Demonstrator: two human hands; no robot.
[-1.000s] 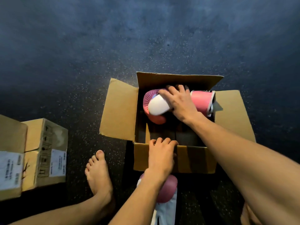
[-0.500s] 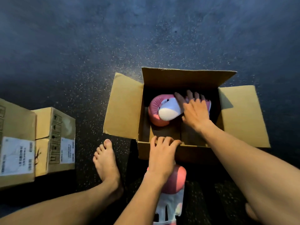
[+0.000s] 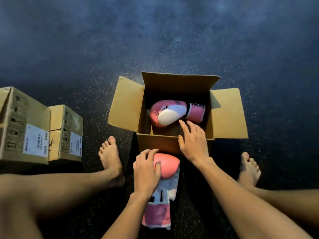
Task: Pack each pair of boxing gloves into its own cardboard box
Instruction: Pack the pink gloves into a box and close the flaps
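Clasping floor glove [image 3: 168, 167], left hand [image 3: 146, 173], right hand [image 3: 194, 144] splayed over box [image 3: 156, 143]

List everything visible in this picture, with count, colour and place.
open box: 1, brown, floor centre, flaps out
boxed glove: 1, pink and white, lying inside open box
floor glove: 1, pink and white, before open box
big labelled box: 1, brown, far left
small labelled box: 1, brown, beside it
floor: dark, speckled
left hand: 1, grips floor glove
right hand: 1, empty, over box's near wall
feet: 2, bare, flanking floor glove
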